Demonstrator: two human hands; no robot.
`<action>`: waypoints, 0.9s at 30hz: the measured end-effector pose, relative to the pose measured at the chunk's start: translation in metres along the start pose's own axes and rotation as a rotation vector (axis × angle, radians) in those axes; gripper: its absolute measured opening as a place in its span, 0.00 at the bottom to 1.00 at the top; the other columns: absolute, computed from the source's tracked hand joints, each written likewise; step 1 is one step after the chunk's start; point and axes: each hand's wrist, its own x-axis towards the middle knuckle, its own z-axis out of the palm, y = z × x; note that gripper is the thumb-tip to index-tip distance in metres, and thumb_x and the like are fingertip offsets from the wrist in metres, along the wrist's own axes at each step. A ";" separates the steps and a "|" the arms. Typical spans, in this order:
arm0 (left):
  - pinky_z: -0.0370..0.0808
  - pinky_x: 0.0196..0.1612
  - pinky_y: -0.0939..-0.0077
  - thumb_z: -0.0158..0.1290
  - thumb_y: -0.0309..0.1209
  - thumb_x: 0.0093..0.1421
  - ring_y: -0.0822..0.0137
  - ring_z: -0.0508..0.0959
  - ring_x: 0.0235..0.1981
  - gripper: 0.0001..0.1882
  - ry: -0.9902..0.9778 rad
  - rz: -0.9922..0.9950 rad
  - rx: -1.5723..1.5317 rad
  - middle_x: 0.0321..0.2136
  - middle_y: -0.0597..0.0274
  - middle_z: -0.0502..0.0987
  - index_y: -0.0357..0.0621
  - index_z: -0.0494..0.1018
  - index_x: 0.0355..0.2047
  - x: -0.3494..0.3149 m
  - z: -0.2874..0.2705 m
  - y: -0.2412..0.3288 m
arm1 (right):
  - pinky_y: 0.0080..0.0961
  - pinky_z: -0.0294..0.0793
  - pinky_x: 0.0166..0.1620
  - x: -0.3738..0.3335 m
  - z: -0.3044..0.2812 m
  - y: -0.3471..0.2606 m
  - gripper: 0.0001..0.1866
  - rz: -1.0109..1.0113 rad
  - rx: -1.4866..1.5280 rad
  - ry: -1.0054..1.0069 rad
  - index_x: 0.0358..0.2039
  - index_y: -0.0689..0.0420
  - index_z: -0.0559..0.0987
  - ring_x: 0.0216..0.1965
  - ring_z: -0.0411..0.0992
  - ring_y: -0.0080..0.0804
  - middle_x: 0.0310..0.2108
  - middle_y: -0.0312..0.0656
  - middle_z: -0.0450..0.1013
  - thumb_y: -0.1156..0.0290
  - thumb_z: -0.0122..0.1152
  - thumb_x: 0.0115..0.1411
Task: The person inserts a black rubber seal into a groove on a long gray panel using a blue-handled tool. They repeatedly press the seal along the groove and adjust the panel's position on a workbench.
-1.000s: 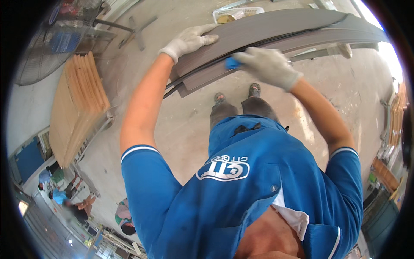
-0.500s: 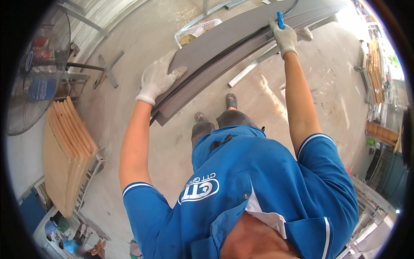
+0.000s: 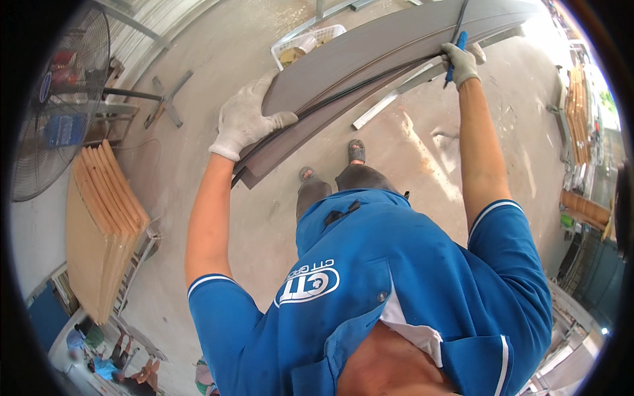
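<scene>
Long grey panels (image 3: pixel 370 61), curved in this view, lie across the upper middle, and a thin black strip (image 3: pixel 350 94) runs along them. My left hand (image 3: pixel 247 119), in a pale glove, grips the panels' left end, its thumb lying by the strip. Farther right my gloved right hand (image 3: pixel 462 64) is closed around a slim blue tool (image 3: pixel 460 43), whose exact kind I cannot make out. The black strip passes at that hand's fingers, its loose end rising beyond them. Whether those fingers also pinch the strip is hidden.
A white basket (image 3: pixel 316 36) stands behind the panels. Leftward are a large fan (image 3: pixel 63 105) and stacked tan boards (image 3: pixel 102 231). A metal bar (image 3: pixel 375 113) extends below the panels. Other people (image 3: pixel 109 366) are at the lower left, and more boards (image 3: pixel 576 115) stand far right.
My right hand has moved right and slightly down with the blue tool, which has tilted. The black strip now stands off the panels near that hand. My left hand has shifted slightly right.
</scene>
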 end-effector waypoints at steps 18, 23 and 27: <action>0.64 0.67 0.47 0.65 0.54 0.50 0.39 0.66 0.65 0.42 0.044 0.042 0.111 0.67 0.42 0.64 0.64 0.71 0.66 -0.085 -0.013 -0.031 | 0.37 0.70 0.59 0.060 0.000 0.009 0.35 -0.415 -0.884 0.247 0.51 0.57 0.84 0.54 0.77 0.51 0.46 0.55 0.82 0.37 0.59 0.60; 0.68 0.61 0.50 0.70 0.45 0.44 0.43 0.72 0.57 0.38 0.092 0.060 0.220 0.58 0.38 0.71 0.65 0.77 0.60 -0.081 -0.014 -0.025 | 0.36 0.70 0.60 0.059 0.000 0.011 0.35 -0.402 -0.948 0.311 0.51 0.56 0.84 0.54 0.77 0.50 0.46 0.53 0.82 0.37 0.61 0.59; 0.72 0.57 0.51 0.70 0.45 0.44 0.44 0.75 0.53 0.36 0.122 0.070 0.209 0.54 0.38 0.73 0.65 0.80 0.57 -0.071 -0.012 -0.019 | 0.36 0.70 0.59 0.054 -0.001 0.016 0.34 -0.437 -0.822 0.302 0.50 0.56 0.85 0.52 0.78 0.49 0.45 0.53 0.83 0.38 0.63 0.59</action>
